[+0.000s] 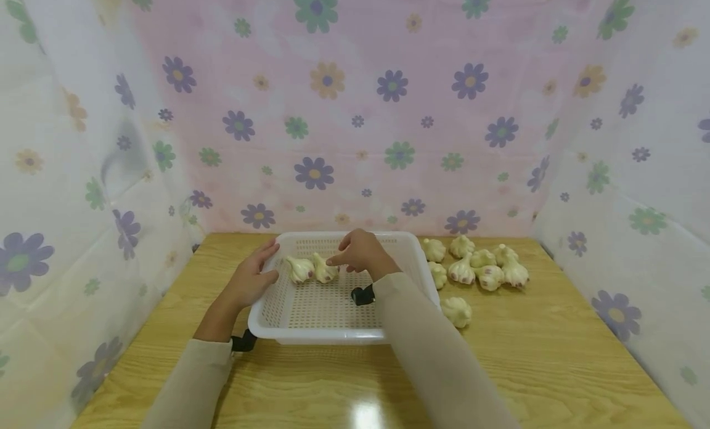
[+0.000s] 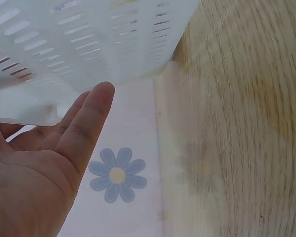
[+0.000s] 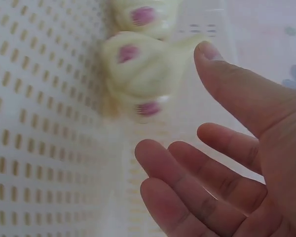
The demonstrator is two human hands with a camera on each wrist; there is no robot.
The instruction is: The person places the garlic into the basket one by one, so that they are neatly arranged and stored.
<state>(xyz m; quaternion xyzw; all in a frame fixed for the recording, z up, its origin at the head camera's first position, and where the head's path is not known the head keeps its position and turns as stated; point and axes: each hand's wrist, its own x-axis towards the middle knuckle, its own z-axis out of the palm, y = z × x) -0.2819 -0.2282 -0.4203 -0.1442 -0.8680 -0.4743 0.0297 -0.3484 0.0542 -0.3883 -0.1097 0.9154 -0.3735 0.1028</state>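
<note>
A white slotted plastic basket [image 1: 338, 338] stands on the wooden table. My left hand [image 1: 252, 281] holds its left rim, thumb over the edge; in the left wrist view the fingers [image 2: 91, 121] lie along the outside wall. Inside the basket, toward the back left, two garlic bulbs with purple marks lie side by side: a left garlic bulb [image 1: 299, 270] and a right garlic bulb [image 1: 324, 270]. Above the basket, my right hand [image 1: 360, 251] is beside the right bulb. In the right wrist view its thumb and fingers are spread apart, with nothing between them.
Several more garlic bulbs [image 1: 490, 277] are grouped on the wooden table [image 1: 554, 355] right of the basket. One garlic bulb [image 1: 457, 312] lies nearer, close to the basket's right side. Flower-patterned cloth [image 1: 360, 108] encloses the table at the back and sides.
</note>
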